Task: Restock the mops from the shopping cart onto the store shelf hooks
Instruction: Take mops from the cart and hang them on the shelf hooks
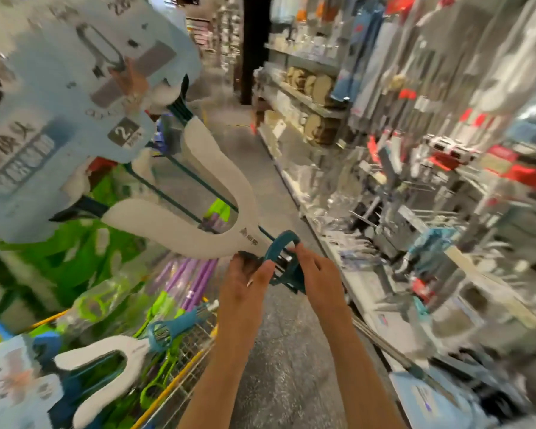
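Above the cart (180,371) of mops, both hands' fingers (304,258) gripping a raised mop (217,212)

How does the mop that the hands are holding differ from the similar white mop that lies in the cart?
The held mop is raised in the air, gripped by the left hand and right hand; the cart mop lies untouched among goods. The held mop appears larger, being nearer the camera. Both share a white forked yoke and a teal lever.
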A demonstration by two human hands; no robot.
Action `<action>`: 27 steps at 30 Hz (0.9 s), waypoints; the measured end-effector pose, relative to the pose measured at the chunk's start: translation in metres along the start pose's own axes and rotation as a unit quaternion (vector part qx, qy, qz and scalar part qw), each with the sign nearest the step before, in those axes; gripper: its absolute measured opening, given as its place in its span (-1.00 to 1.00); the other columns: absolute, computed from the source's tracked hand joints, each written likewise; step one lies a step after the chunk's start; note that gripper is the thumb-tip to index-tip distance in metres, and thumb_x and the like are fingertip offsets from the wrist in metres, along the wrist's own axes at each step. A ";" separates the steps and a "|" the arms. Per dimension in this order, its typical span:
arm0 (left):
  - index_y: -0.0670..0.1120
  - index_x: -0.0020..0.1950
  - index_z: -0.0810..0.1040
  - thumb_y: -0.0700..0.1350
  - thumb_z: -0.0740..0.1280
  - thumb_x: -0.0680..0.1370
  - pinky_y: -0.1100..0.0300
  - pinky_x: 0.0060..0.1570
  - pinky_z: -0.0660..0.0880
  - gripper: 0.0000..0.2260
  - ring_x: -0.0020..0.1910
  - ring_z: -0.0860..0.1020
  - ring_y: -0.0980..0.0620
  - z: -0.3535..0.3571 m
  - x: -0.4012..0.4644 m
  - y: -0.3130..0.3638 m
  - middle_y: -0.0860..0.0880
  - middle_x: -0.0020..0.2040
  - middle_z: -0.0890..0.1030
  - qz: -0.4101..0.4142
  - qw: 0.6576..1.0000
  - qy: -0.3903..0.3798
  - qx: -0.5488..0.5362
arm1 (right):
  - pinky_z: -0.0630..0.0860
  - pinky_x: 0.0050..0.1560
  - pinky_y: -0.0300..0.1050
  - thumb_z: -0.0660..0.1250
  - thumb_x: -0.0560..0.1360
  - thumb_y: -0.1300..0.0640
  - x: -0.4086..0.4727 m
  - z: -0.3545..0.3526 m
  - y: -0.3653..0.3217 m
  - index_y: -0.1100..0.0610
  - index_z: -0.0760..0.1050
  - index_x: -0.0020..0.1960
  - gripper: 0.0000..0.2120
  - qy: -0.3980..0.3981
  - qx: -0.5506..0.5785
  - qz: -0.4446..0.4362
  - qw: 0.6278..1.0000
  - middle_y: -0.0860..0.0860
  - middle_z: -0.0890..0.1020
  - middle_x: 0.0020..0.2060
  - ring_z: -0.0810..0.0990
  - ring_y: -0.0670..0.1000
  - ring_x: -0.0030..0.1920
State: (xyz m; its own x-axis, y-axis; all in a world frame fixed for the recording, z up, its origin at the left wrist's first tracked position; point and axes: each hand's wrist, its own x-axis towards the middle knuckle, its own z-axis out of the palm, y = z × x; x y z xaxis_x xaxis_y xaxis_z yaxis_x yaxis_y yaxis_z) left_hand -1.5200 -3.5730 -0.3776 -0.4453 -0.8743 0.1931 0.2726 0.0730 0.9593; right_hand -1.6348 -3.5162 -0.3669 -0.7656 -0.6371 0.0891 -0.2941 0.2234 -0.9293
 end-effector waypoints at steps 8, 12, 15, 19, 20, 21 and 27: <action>0.05 0.50 0.27 -0.21 0.46 0.46 0.33 -0.10 0.57 -0.32 0.15 0.64 0.07 0.052 -0.039 -0.002 -0.09 0.25 0.62 -0.024 0.990 -0.123 -0.063 | 0.51 -0.17 0.23 0.39 0.32 -0.41 -0.055 -0.060 0.028 0.09 0.58 -0.42 -0.45 0.112 0.153 0.150 0.970 0.38 0.60 -0.22 0.54 0.26 -0.27; 0.05 0.59 0.10 -0.42 0.38 0.52 0.33 -0.08 0.58 -0.21 0.11 0.66 0.16 0.088 -0.060 0.000 0.22 0.16 0.66 -0.011 0.980 -0.183 -0.073 | 0.45 -0.39 -0.20 0.34 0.57 -0.08 -0.076 -0.105 0.031 0.11 0.54 -0.44 -0.54 0.162 0.171 0.184 0.954 0.04 0.57 -0.55 0.53 0.07 -0.42; 0.17 0.59 0.00 -0.41 0.35 0.55 0.39 -0.05 0.55 -0.17 0.12 0.65 0.22 0.119 -0.081 0.006 0.27 0.14 0.65 -0.009 0.969 -0.228 -0.092 | 0.49 -0.41 -0.22 0.30 0.61 -0.02 -0.096 -0.137 0.035 0.12 0.59 -0.37 -0.58 0.179 0.192 0.183 0.947 0.05 0.61 -0.50 0.57 0.06 -0.39; 0.21 0.59 -0.06 -0.37 0.30 0.59 0.40 -0.04 0.53 -0.19 0.10 0.65 0.21 0.164 -0.110 0.016 0.11 0.21 0.65 -0.006 0.950 -0.287 -0.123 | 0.56 0.15 0.08 0.16 0.67 -0.06 -0.136 -0.180 0.035 0.04 0.59 0.01 -0.72 0.222 0.208 0.149 0.941 0.07 0.70 -0.06 0.67 0.05 0.01; 0.18 0.60 -0.08 -0.37 0.29 0.60 0.38 -0.01 0.54 -0.19 0.13 0.65 0.19 0.175 -0.114 0.017 0.16 0.19 0.66 -0.007 0.945 -0.301 -0.130 | 0.51 0.20 0.14 0.15 0.68 -0.03 -0.142 -0.191 0.032 0.06 0.58 0.03 -0.72 0.230 0.219 0.148 0.937 0.13 0.67 -0.07 0.64 0.06 0.05; 0.18 0.60 -0.08 -0.37 0.30 0.61 0.37 0.02 0.53 -0.20 0.16 0.64 0.17 0.189 -0.121 0.018 0.18 0.21 0.65 -0.007 0.939 -0.315 -0.136 | 0.49 0.21 0.16 0.14 0.69 -0.01 -0.151 -0.204 0.030 0.08 0.57 0.01 -0.72 0.251 0.218 0.150 0.931 0.16 0.65 -0.11 0.60 0.02 0.05; 0.19 0.57 -0.06 -0.36 0.25 0.62 0.39 0.11 0.50 -0.26 0.20 0.59 0.27 0.259 -0.158 0.036 0.37 0.13 0.63 0.020 0.907 -0.398 -0.138 | 0.61 -0.04 0.01 0.07 0.68 -0.14 -0.184 -0.276 0.034 0.09 0.66 0.03 -0.54 0.342 0.174 0.129 0.914 0.11 0.73 -0.08 0.69 0.08 -0.02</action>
State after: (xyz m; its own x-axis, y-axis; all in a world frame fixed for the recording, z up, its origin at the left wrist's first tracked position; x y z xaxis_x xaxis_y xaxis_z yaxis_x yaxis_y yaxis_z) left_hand -1.6604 -3.3081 -0.3206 -0.8750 -0.2432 0.4186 0.4557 -0.1220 0.8817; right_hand -1.6623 -3.1878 -0.3156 -0.9976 0.0403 -0.0564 0.0554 -0.0239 -0.9982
